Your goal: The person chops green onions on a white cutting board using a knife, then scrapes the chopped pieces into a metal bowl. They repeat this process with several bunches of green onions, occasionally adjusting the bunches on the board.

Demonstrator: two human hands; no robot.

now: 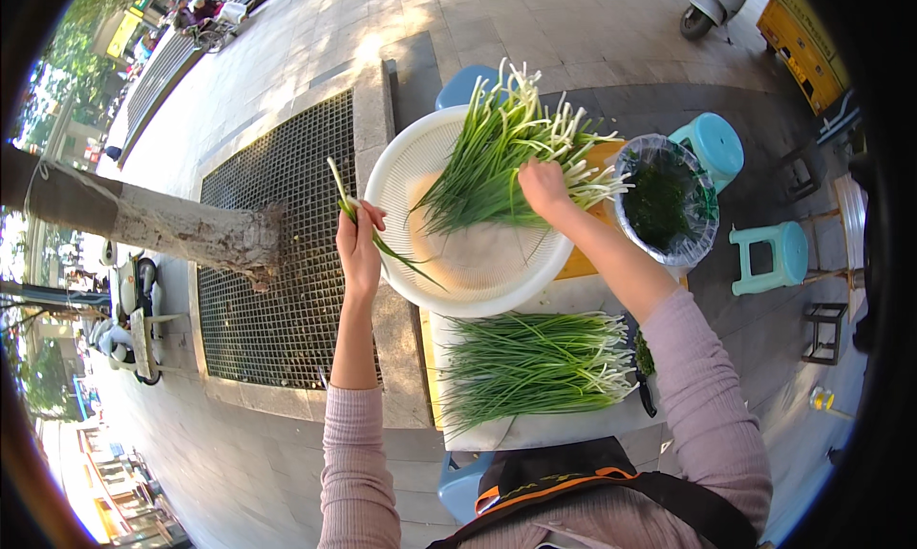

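My left hand point(360, 243) holds a few scallions point(339, 180) upright off the left rim of a white plastic colander point(458, 298); their green ends trail over the rim. Inside the colander lies a loose heap of scallions point(476, 169), white ends to the upper right. My right hand point(544, 185) reaches into that heap, fingers curled on some stalks, the fingertips partly hidden. Closer to me, a neat layer of scallions point(530, 366) covers much of a white board point(487, 438), roots to the right. A knife with a black handle point(647, 397) lies by the board's right edge.
Right of the colander stands a bucket point(706, 241) lined with a plastic bag, dark green scraps inside. Turquoise stools point(788, 252) stand farther right. A tree trunk point(193, 216) rises from a grated pit point(286, 334) on the left. A scooter point(709, 5) is parked beyond.
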